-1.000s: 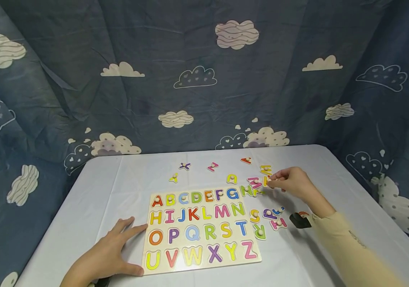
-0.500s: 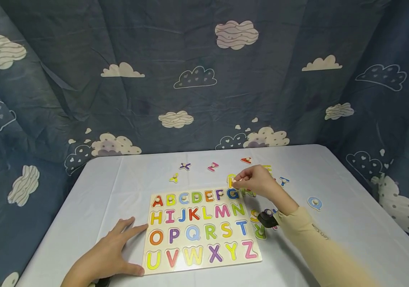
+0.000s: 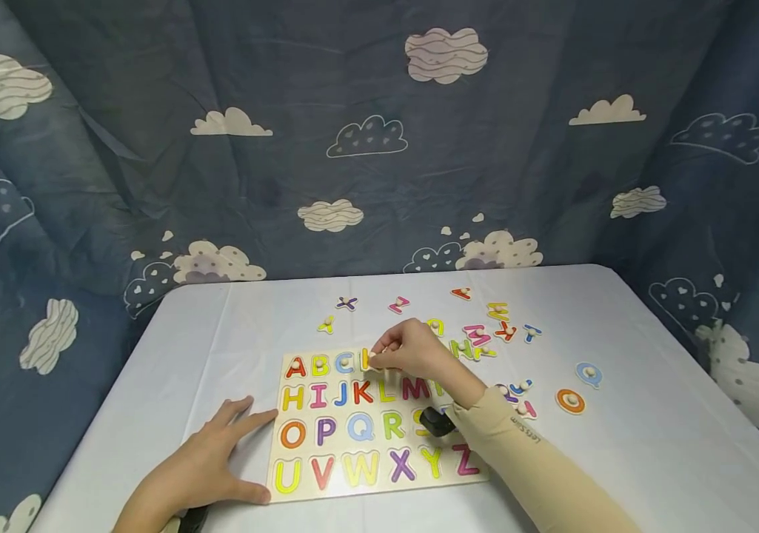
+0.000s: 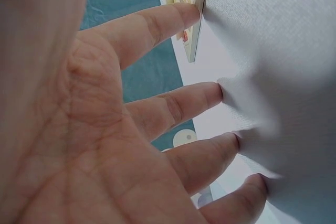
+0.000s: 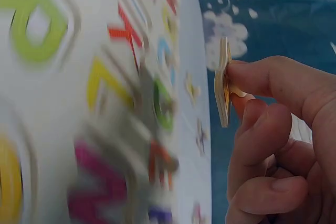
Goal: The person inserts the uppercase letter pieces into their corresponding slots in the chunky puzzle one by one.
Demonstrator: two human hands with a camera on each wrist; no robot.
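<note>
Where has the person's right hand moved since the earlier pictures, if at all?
Yes. In the head view, the right hand has moved left against the letter board, from beyond its right edge to over its top row.

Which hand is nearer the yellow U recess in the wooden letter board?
Left. The left hand is beside the board, just left of the yellow recess; the right hand is farther, over the board's far side, pinching a yellow wooden letter.
</note>
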